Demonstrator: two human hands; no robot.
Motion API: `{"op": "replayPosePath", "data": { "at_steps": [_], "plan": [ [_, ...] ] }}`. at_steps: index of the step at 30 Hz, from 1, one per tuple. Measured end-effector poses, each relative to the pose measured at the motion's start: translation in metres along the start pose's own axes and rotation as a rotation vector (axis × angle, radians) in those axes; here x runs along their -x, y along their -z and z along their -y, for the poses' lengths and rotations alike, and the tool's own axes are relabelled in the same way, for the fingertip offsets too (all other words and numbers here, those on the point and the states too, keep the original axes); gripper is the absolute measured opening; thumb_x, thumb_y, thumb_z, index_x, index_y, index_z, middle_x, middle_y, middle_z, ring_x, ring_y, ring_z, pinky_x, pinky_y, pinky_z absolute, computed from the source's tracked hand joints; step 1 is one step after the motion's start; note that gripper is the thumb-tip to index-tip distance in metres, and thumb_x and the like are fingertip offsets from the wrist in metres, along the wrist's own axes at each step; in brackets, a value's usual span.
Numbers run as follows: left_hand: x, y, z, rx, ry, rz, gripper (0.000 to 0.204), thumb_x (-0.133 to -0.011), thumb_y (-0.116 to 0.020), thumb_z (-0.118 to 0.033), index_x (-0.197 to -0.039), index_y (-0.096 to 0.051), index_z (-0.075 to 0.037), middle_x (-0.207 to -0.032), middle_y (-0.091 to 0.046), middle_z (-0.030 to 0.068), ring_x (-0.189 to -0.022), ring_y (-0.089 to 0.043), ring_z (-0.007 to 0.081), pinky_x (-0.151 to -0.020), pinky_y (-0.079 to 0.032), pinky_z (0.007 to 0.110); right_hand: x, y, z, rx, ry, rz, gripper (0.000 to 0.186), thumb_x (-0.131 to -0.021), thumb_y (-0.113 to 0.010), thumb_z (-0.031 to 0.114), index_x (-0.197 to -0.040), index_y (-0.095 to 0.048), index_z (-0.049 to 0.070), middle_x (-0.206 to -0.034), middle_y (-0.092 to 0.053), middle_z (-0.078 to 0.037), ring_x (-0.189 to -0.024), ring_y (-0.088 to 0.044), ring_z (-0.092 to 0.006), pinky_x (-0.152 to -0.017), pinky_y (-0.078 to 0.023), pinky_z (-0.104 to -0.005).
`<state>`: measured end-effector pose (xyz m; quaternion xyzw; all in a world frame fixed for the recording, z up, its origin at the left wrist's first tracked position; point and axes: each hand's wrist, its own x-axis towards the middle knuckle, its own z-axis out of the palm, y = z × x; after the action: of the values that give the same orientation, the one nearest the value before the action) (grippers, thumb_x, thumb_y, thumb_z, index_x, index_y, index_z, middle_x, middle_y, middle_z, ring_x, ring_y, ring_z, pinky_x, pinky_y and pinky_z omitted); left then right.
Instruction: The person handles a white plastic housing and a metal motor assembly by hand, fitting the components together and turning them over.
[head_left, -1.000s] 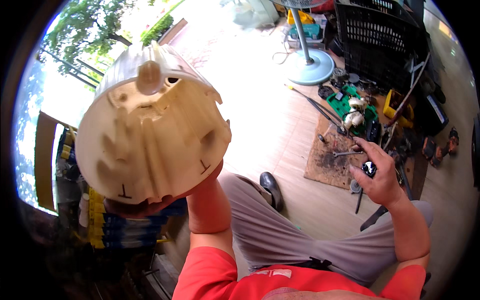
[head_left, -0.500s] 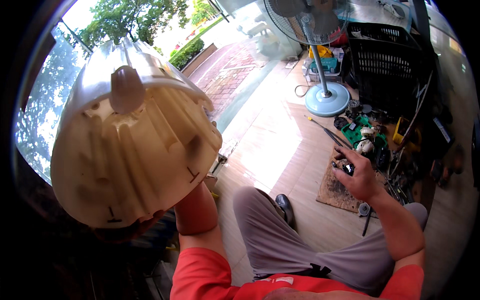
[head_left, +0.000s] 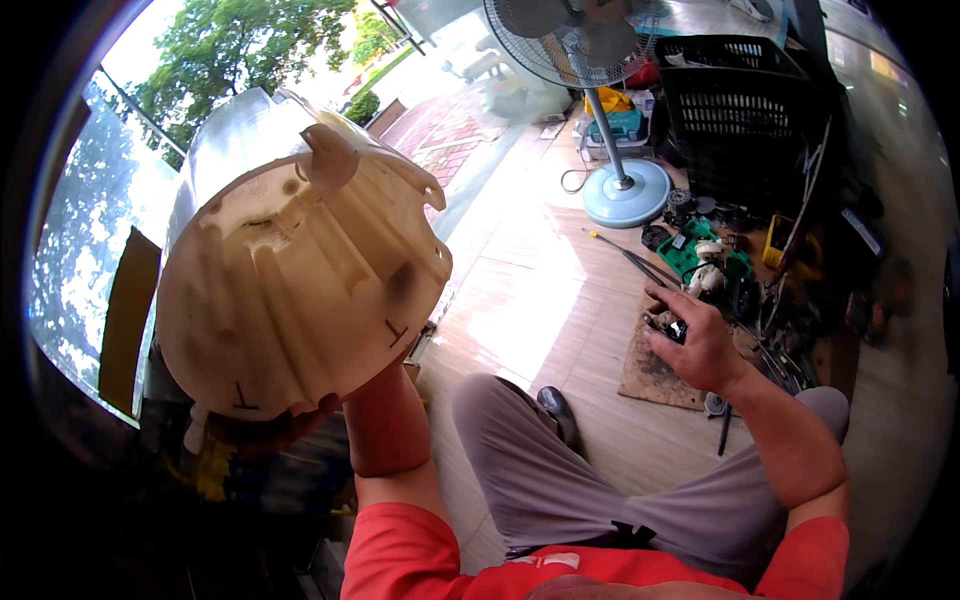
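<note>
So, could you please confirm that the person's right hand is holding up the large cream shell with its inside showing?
Not quite: the head view shows the left hand holding up the large cream shell, with its inside showing.

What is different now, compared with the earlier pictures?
The right hand has moved left over the stained board, so the wrench seen there first is hidden. The pale plastic shell appears turned, its tab farther right. The view shifted, showing more of the fan. Nothing was taken or let go: the left hand still supports the shell, the right holds a small black part.
</note>
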<state>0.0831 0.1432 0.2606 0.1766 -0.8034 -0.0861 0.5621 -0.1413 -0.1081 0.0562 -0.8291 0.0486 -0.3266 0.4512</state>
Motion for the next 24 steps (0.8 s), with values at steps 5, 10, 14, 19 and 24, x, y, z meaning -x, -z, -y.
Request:
{"op": "replayPosePath", "data": {
  "at_steps": [5,10,14,19,24],
  "plan": [
    [0.006,0.005,0.008,-0.081,-0.055,-0.023,0.119,-0.074,-0.059,-0.078,-0.154,0.012,-0.026,-0.161,-0.008,0.0110,-0.148,-0.008,0.0388,-0.118,-0.019,0.061,0.002,0.001,-0.002,0.016,-0.006,-0.004,0.050,-0.080,-0.073,0.014,-0.125,-0.057,-0.001,-0.101,-0.068,-0.019,-0.086,-0.066,-0.0285,-0.076,-0.054,-0.0357],
    [0.014,0.007,0.019,-0.008,-0.035,-0.084,0.118,-0.075,-0.057,-0.078,-0.154,0.013,-0.025,-0.161,-0.008,0.0113,-0.148,-0.009,0.0386,-0.120,-0.017,0.060,0.002,0.002,-0.001,0.031,-0.013,0.003,0.051,-0.080,-0.073,0.014,-0.126,-0.058,0.000,-0.100,-0.068,-0.019,-0.087,-0.066,-0.0291,-0.077,-0.054,-0.0363],
    [0.020,0.010,0.029,-0.624,-0.103,-0.214,0.119,-0.075,-0.066,-0.069,-0.153,0.014,-0.027,-0.161,-0.009,0.0116,-0.148,-0.012,0.0382,-0.120,-0.016,0.058,0.001,0.001,0.000,0.017,-0.012,0.016,0.051,-0.080,-0.073,0.014,-0.125,-0.057,-0.001,-0.101,-0.068,-0.019,-0.089,-0.067,-0.0305,-0.078,-0.054,-0.0364],
    [0.038,-0.001,0.016,-1.859,0.063,-0.119,0.123,-0.075,-0.077,-0.051,-0.153,0.015,-0.029,-0.161,-0.009,0.0102,-0.148,-0.013,0.0366,-0.121,-0.017,0.056,0.001,0.001,-0.003,0.004,0.004,0.021,0.050,-0.080,-0.074,0.013,-0.125,-0.057,-0.002,-0.102,-0.067,-0.021,-0.091,-0.067,-0.0324,-0.079,-0.054,-0.0371],
    [0.032,-0.038,0.043,-0.793,0.446,-0.686,0.100,-0.084,-0.053,-0.069,-0.155,0.002,-0.024,-0.161,-0.010,0.0088,-0.149,-0.014,0.0324,-0.119,-0.025,0.051,0.002,0.001,-0.006,0.010,0.033,0.013,0.050,-0.079,-0.074,0.011,-0.124,-0.057,-0.004,-0.101,-0.067,-0.022,-0.091,-0.066,-0.0333,-0.079,-0.053,-0.0377]
  ]
}}
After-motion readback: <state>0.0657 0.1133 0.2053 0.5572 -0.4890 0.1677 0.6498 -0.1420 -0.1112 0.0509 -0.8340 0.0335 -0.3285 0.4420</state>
